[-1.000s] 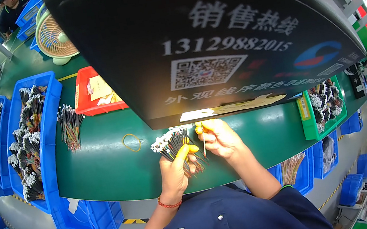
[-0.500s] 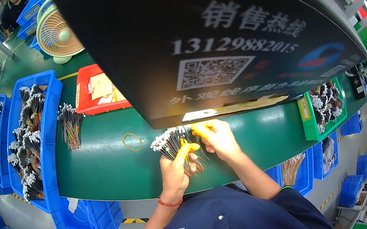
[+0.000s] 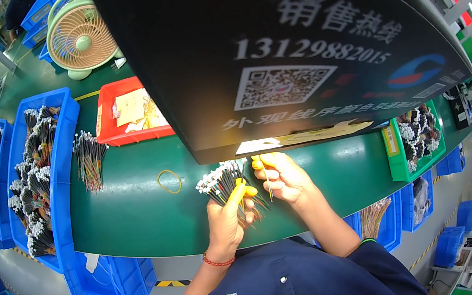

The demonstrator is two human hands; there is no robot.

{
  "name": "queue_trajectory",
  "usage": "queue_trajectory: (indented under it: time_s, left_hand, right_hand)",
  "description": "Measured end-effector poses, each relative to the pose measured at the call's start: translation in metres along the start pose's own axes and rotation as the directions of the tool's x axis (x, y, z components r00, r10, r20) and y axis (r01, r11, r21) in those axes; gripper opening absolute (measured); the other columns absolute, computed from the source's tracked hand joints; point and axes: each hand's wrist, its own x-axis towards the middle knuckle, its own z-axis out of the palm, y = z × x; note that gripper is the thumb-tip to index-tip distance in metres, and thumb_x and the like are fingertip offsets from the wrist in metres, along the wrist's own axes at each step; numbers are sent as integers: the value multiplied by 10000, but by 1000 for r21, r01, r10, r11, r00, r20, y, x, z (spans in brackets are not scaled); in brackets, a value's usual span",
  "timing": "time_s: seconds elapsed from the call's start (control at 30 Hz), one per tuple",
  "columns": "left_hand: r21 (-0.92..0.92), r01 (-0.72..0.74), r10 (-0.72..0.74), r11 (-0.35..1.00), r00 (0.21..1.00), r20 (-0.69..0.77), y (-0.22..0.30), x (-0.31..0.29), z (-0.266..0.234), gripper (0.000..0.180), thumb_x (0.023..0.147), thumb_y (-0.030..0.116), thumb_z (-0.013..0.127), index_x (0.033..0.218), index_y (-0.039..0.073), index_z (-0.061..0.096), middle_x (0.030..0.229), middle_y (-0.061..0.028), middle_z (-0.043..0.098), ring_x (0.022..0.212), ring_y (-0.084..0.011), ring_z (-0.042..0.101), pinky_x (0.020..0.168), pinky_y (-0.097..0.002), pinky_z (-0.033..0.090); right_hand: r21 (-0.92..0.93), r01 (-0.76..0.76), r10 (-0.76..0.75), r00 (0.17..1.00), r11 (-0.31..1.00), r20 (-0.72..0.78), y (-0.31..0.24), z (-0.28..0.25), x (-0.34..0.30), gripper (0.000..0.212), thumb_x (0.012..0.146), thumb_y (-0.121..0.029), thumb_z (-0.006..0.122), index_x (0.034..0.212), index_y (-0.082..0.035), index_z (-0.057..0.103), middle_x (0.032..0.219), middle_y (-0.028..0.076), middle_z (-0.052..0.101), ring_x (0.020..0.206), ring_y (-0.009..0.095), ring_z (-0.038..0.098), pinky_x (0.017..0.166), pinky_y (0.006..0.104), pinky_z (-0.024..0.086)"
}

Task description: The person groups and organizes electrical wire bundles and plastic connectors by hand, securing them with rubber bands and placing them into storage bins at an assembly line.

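My left hand (image 3: 226, 222) is closed around a fanned bundle of thin dark wire leads (image 3: 226, 181) with white connectors at the upper end; their multicoloured tails hang below. Just right of it, my right hand (image 3: 288, 181) pinches a slim cable lead (image 3: 269, 186) that hangs down from the fingertips, apart from the bundle. Yellow finger covers sit on digits of both hands. Both hands are over the green table (image 3: 142, 218), at the lower edge of a large black box-shaped machine (image 3: 191, 62), which hides the top of the held lead.
A yellow rubber band (image 3: 169, 182) and a loose pile of leads (image 3: 90, 161) lie to the left. Blue bin (image 3: 63, 218) and green bin (image 3: 399, 174) hold more leads. A red tray (image 3: 123, 138) and a fan (image 3: 82, 42) stand behind.
My right hand has drawn slightly right, away from the bundle, and a single lead now shows hanging from its fingers. My left hand stays almost still.
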Motion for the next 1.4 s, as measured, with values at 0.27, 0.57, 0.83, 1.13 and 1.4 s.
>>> queue_trajectory:
  time_s: [0.27,0.57,0.83,1.13,1.4]
  left_hand:
    - [7,-7,7,1000,1000,-11,0,2,-3,122,814,63,516,927,17,518,742,-108,587,532,-99,508,342,-193,391]
    - [24,-23,23,999,1000,21,0,0,-3,119,835,82,473,923,6,495,738,-102,579,482,-75,459,316,-180,317]
    - [-24,-49,49,999,999,7,6,-1,-5,93,832,78,453,885,17,497,743,-102,582,511,-70,447,344,-167,314]
    - [1,-96,96,995,995,-33,7,1,-10,99,814,33,493,912,27,512,759,-94,589,544,-77,490,356,-179,362]
    - [19,-68,67,998,998,6,6,1,-7,79,801,33,514,876,20,532,753,-99,595,558,-84,513,356,-172,373]
  right_hand:
    - [-888,38,-270,958,457,-98,2,21,-8,169,830,-145,498,862,19,521,649,40,502,472,30,402,352,171,354]
    - [-420,101,-125,992,902,-30,3,12,-7,123,811,-136,512,776,-19,524,598,8,460,412,24,307,326,141,276]
    - [-378,72,-65,997,923,30,4,13,-12,199,831,-171,490,898,5,552,679,27,549,419,26,374,334,155,291]
    - [-757,392,-500,860,522,101,19,8,-5,121,784,-109,554,738,3,552,629,24,521,449,40,427,368,181,338]
    - [-115,2,-6,999,993,-38,2,0,1,175,816,-178,499,726,-28,510,622,10,471,434,30,378,303,152,286]
